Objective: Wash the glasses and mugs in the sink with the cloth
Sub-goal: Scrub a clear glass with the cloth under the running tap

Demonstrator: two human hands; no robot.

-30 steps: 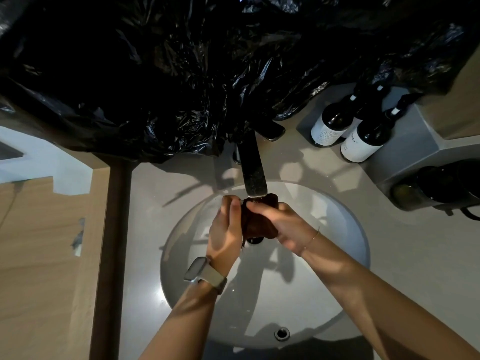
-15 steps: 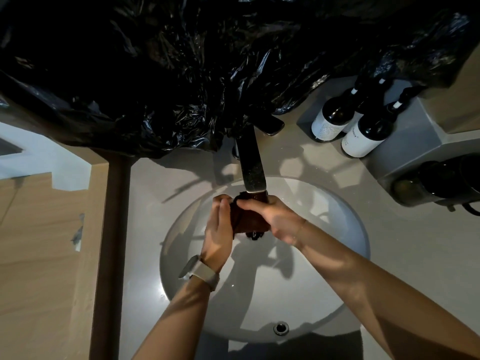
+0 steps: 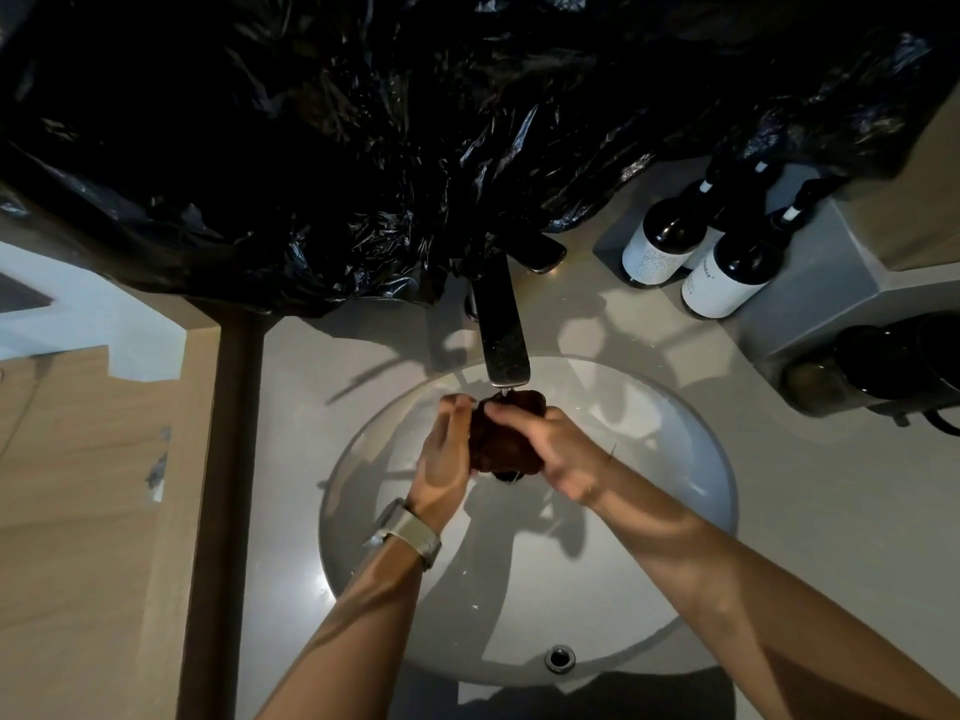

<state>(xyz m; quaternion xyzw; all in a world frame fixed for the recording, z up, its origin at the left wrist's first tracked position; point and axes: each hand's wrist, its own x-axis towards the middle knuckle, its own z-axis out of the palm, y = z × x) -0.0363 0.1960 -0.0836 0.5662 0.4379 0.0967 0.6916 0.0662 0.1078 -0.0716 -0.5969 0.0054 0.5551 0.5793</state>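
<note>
Hands: left hand [image 3: 441, 454] and right hand [image 3: 558, 449] both clenched around cloth [image 3: 501, 444], under faucet [image 3: 501, 330].
Progress: early; no glassware visible in sink [image 3: 649, 563].

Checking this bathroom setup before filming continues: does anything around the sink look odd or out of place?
Yes. Crumpled black plastic sheeting hangs over the wall behind the dark flat faucet, draping onto its base. On the left, the wooden panel has chipped patches.

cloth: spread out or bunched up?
Bunched. The brown cloth is a wad pressed between the left hand and right hand, just under the faucet spout.
</note>
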